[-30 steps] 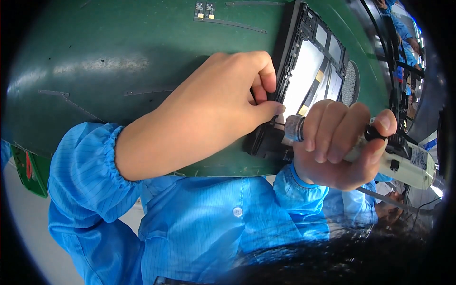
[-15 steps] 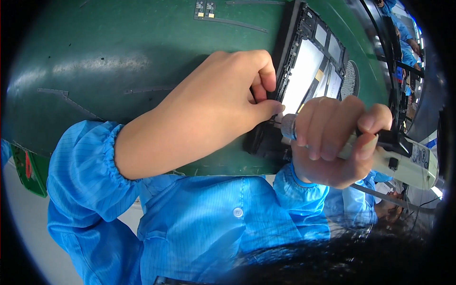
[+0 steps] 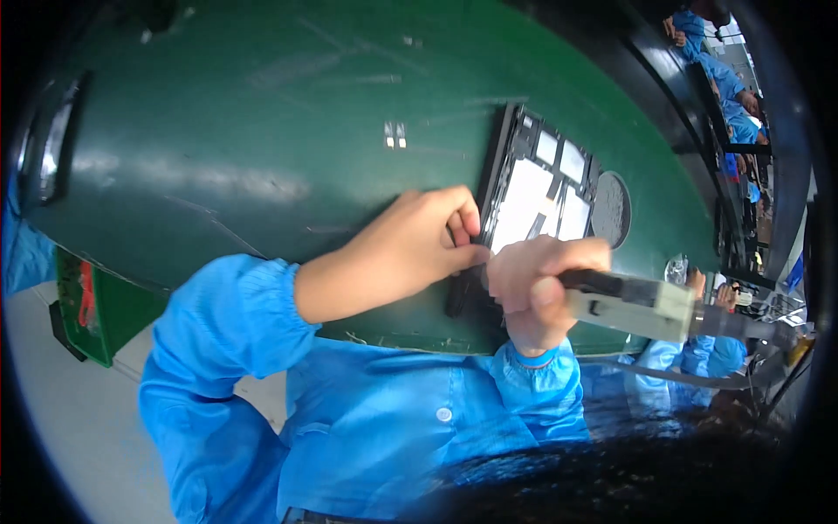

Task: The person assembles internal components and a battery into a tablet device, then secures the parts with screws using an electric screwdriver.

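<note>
A black rectangular frame with white panels (image 3: 520, 196) lies on the green tabletop. My left hand (image 3: 415, 234) is at its left edge, fingers curled and thumb near the fingertips. Whatever is between them, if anything, is too small to see. Just right of it, my right hand (image 3: 539, 284) is closed around an electric screwdriver (image 3: 630, 307) with a pale body and a black lever. The tool lies nearly level across the frame's near end, its rear pointing right. My fingers hide its tip.
A round dish of small grey pieces (image 3: 613, 211) stands right of the frame. Two small dark-and-white parts (image 3: 395, 135) lie farther back on the table. At the left, a green bin (image 3: 118, 319) sits below the table edge. Co-workers in blue (image 3: 729, 87) are at the far right.
The view has shifted, so table, frame and hands appear smaller and lower. My right hand still grips the screwdriver, whose body now looks blurred. My left hand stays by the frame's edge.
</note>
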{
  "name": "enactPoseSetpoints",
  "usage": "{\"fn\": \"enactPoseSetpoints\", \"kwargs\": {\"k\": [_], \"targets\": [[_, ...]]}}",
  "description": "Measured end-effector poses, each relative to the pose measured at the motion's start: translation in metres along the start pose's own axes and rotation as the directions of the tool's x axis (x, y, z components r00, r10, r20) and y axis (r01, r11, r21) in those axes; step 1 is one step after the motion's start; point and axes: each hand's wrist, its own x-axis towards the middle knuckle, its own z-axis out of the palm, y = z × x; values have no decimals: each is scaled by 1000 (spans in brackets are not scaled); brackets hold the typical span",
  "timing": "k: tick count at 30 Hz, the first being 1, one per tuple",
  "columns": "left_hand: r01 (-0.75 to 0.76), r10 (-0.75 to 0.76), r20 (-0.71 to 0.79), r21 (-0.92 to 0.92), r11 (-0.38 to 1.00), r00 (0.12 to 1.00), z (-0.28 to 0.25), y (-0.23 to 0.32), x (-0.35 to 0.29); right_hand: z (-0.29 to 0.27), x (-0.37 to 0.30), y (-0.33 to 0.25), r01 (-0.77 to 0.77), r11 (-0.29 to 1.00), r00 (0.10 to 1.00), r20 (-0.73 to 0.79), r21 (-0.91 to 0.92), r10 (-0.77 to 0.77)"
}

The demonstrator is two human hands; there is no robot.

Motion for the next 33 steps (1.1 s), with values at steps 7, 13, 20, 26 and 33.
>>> {"fn": "enactPoseSetpoints", "kwargs": {"k": [7, 13, 20, 26, 33], "targets": [[-100, 122, -25, 424, 900, 992, 21, 41, -42, 2, -1, -46, -123, 989, 909, -391, 80, 145], [-178, 266, 31, 818, 547, 963, 64, 22, -79, -93, -45, -113, -218, 956, 731, -681, -198, 26], [-76, 72, -281, -7, 997, 957, 87, 28, -75, -159, -93, -114, -330, 897, 661, -750, -293, -1], [81, -243, -88, -790, 608, 966, 69, 74, -54, -199, -115, -98, -357, 814, 601, -780, -457, -174], [-79, -39, -231, -479, 874, 972, -73, 74, 127, -198, -98, -84, -340, 773, 566, -773, -535, -286]]}}
